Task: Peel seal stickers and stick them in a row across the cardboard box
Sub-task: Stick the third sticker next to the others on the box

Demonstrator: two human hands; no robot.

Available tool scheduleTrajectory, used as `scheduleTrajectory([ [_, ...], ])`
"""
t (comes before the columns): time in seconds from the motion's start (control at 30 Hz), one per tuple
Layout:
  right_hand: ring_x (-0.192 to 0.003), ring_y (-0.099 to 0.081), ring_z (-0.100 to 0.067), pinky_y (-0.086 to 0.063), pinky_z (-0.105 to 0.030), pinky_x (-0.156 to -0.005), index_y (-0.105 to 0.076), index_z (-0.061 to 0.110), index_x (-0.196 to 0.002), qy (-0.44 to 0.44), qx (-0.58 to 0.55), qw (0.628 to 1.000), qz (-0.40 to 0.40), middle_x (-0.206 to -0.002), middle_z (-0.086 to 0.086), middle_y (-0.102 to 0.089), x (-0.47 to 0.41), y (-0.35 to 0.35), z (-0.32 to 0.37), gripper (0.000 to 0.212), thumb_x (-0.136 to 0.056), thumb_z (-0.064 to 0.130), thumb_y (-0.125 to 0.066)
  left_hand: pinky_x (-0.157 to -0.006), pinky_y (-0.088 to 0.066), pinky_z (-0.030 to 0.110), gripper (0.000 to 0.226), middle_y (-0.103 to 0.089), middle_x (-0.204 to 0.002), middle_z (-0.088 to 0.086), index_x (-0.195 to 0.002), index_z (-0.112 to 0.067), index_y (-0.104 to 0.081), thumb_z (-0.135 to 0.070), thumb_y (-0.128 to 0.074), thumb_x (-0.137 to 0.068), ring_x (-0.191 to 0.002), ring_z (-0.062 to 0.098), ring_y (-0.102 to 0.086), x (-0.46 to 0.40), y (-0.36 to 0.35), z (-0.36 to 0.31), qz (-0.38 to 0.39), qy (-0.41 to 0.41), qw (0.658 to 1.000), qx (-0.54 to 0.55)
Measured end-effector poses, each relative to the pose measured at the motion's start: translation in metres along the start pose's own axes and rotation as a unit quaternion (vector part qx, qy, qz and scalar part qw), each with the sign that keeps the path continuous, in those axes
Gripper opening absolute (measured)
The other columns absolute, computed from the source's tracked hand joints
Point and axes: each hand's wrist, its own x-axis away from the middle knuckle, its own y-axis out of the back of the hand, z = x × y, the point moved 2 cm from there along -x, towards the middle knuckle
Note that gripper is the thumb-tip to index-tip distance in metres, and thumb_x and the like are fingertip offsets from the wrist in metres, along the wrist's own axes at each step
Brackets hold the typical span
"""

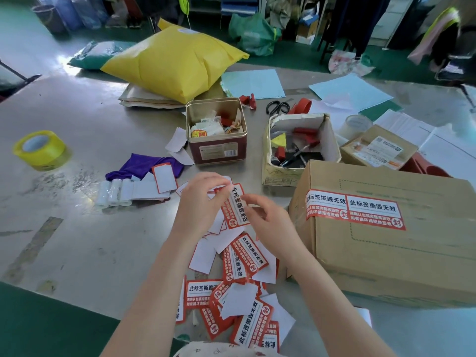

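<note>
My left hand (199,202) pinches the top edge of a red and white seal sticker (237,207) held upright above the table. My right hand (268,217) is right beside the sticker's lower right edge, fingers curled at it; whether it grips the sticker is unclear. The cardboard box (401,253) lies to the right, with two seal stickers (355,208) side by side on its top near the left edge. A pile of loose seal stickers and white backing papers (239,284) lies on the table below my hands.
A metal tin (216,148) and an open carton of tools (273,171) stand behind my hands. A yellow tape roll (38,149) sits far left, purple cloth (144,164) and paper rolls (112,193) left of centre. Scissors (277,106), a yellow bag (175,63) and blue sheets lie farther back.
</note>
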Motion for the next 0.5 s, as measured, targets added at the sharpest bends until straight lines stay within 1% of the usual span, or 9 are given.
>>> scheduleTrajectory([
  [0.07,-0.113,-0.057,-0.008,-0.051,-0.027,-0.089,-0.05,0.024,-0.131,0.024,-0.015,1.0,-0.008,-0.129,0.008,-0.058,0.003,0.007,0.006,0.034,-0.098,0.023,-0.045,-0.075,-0.031,0.008,0.02,-0.062,-0.113,0.0,-0.103,-0.016,-0.07,-0.025,-0.062,-0.086,-0.096,0.0,-0.045,-0.001,0.005,-0.01,-0.015,-0.014,1.0,-0.013],
  [0.1,-0.107,-0.058,-0.004,-0.05,-0.023,-0.088,-0.052,0.024,-0.128,0.037,-0.027,0.999,-0.017,-0.122,0.01,-0.06,0.004,0.012,0.007,0.032,-0.097,0.022,-0.046,-0.076,-0.032,0.012,0.017,-0.063,-0.108,0.0,-0.098,-0.014,-0.07,-0.023,-0.063,-0.086,-0.096,0.002,-0.047,-0.002,0.007,-0.014,-0.027,-0.025,0.999,-0.011],
  [0.17,-0.096,-0.057,0.004,-0.047,-0.012,-0.079,-0.053,0.026,-0.124,0.054,-0.047,0.997,-0.037,-0.11,0.016,-0.06,0.006,0.023,0.01,0.029,-0.096,0.021,-0.048,-0.074,-0.033,0.011,0.012,-0.063,-0.101,0.001,-0.09,-0.013,-0.07,-0.021,-0.064,-0.086,-0.092,0.005,-0.05,-0.001,0.011,-0.024,-0.047,-0.049,0.998,-0.004],
  [0.2,-0.096,-0.057,0.005,-0.047,-0.011,-0.077,-0.053,0.025,-0.124,0.058,-0.055,0.996,-0.046,-0.108,0.017,-0.061,0.008,0.029,0.011,0.029,-0.096,0.019,-0.048,-0.071,-0.033,0.008,0.011,-0.063,-0.099,0.0,-0.089,-0.013,-0.069,-0.021,-0.063,-0.086,-0.09,0.004,-0.049,-0.001,0.012,-0.028,-0.055,-0.058,0.997,0.0],
  [0.3,-0.1,-0.063,-0.004,-0.054,-0.023,-0.083,-0.054,0.022,-0.121,0.064,-0.101,0.989,-0.083,-0.111,0.008,-0.066,0.014,0.054,0.01,0.027,-0.095,0.015,-0.05,-0.074,-0.035,0.0,0.011,-0.062,-0.096,0.001,-0.089,-0.012,-0.067,-0.021,-0.061,-0.088,-0.087,0.004,-0.048,0.004,0.014,-0.046,-0.085,-0.074,0.993,0.03],
  [0.33,-0.099,-0.064,-0.005,-0.055,-0.025,-0.082,-0.055,0.02,-0.12,0.062,-0.125,0.986,-0.093,-0.111,0.006,-0.067,0.018,0.062,0.009,0.026,-0.094,0.015,-0.051,-0.075,-0.038,0.001,0.01,-0.063,-0.096,0.002,-0.089,-0.014,-0.066,-0.022,-0.06,-0.088,-0.087,0.005,-0.051,0.007,0.013,-0.052,-0.096,-0.066,0.991,0.06],
  [0.4,-0.096,-0.065,-0.004,-0.056,-0.022,-0.078,-0.057,0.019,-0.119,0.063,-0.163,0.978,-0.112,-0.109,0.006,-0.069,0.026,0.078,0.006,0.026,-0.093,0.02,-0.054,-0.079,-0.047,0.013,0.009,-0.067,-0.094,0.0,-0.091,-0.02,-0.065,-0.027,-0.059,-0.089,-0.089,0.008,-0.06,0.015,0.012,-0.068,-0.116,-0.011,0.981,0.156],
  [0.43,-0.094,-0.066,-0.002,-0.055,-0.018,-0.075,-0.057,0.021,-0.118,0.069,-0.172,0.975,-0.121,-0.107,0.008,-0.069,0.032,0.087,0.004,0.026,-0.092,0.024,-0.056,-0.08,-0.052,0.021,0.01,-0.068,-0.093,-0.002,-0.093,-0.022,-0.066,-0.028,-0.058,-0.089,-0.089,0.009,-0.063,0.021,0.009,-0.079,-0.122,0.03,0.97,0.21],
  [0.5,-0.084,-0.066,0.002,-0.052,-0.011,-0.067,-0.059,0.022,-0.116,0.067,-0.188,0.97,-0.141,-0.101,0.01,-0.07,0.04,0.097,0.0,0.026,-0.091,0.031,-0.056,-0.079,-0.054,0.028,0.011,-0.07,-0.09,-0.005,-0.094,-0.022,-0.067,-0.027,-0.059,-0.089,-0.089,0.01,-0.066,0.032,0.002,-0.095,-0.116,0.115,0.938,0.306],
])
